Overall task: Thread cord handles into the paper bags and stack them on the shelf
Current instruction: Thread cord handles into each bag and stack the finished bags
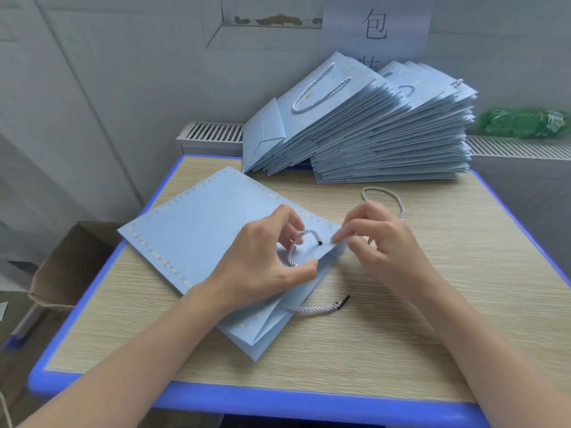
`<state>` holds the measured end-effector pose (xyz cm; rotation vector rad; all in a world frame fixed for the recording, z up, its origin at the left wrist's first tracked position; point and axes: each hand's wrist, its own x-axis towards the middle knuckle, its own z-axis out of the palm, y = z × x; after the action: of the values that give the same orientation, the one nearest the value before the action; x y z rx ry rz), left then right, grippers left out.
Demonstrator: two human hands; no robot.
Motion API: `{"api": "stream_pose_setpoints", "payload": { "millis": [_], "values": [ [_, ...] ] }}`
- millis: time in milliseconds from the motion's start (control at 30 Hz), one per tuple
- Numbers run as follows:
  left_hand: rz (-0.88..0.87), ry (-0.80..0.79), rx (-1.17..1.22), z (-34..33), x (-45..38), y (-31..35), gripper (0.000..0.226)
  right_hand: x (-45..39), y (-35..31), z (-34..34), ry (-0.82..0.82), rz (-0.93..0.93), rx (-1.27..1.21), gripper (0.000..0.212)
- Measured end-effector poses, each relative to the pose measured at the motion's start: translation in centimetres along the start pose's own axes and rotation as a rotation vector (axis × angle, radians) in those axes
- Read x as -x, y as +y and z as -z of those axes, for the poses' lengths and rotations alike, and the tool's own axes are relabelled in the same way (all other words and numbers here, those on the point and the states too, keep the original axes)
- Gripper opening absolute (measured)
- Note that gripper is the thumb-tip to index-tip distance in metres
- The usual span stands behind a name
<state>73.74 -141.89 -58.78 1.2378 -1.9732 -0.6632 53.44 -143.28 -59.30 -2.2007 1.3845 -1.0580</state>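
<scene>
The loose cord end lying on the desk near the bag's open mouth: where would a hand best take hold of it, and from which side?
Grip the loose cord just behind its black tip, pinching from above. It lies flat on the bare desk, clear of the bag and both hands, and the stiff tip points away from the bag, so a hold there probably steers it best.

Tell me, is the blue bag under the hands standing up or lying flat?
Lying flat. The blue bag is folded and rests on its side on the desk, while both hands work a cord at its mouth.
</scene>
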Motion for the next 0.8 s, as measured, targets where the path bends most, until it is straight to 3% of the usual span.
{"api": "stream_pose_setpoints", "payload": {
  "millis": [100, 233, 367, 500, 567, 633, 700, 800],
  "values": [
    [0.019, 0.056, 0.011, 0.6, -0.3, -0.2, 0.030, 0.6, -0.1, 0.6, 0.122, -0.009, 0.042, 0.015],
    [0.001, 0.098, 0.066, 0.6, -0.1, -0.2, 0.027, 0.5, -0.4, -1.4, 0.009, 0.006, 0.146, 0.021],
    [-0.015, 0.127, 0.127, 0.3, -0.1, 0.1, 0.031, 0.0, -0.4, -2.7, 0.048, 0.005, 0.283, 0.009],
    [0.011, 0.173, 0.162, -0.4, -0.4, -0.1, 0.027, 0.0, -0.4, -2.5, 0.003, 0.005, 0.256, 0.007],
    [-0.053, 0.173, 0.043, -0.6, -0.7, -0.7, 0.027, -0.1, -0.2, -1.4, -0.024, -0.069, 0.177, 0.012],
    [-0.109, 0.156, 0.014, -0.4, -1.1, -1.2, 0.027, -0.3, 0.9, -0.1, 0.064, -0.174, 0.146, 0.015],
    [-0.147, 0.112, 0.077, -0.1, -1.1, -1.6, 0.028, -0.6, 2.4, 0.8, 0.180, -0.286, 0.235, 0.017],
    [-0.203, -0.023, 0.056, 0.6, -0.6, -1.9, 0.029, -0.8, 3.6, 0.7, 0.191, -0.352, 0.318, 0.023]
  ]
}}
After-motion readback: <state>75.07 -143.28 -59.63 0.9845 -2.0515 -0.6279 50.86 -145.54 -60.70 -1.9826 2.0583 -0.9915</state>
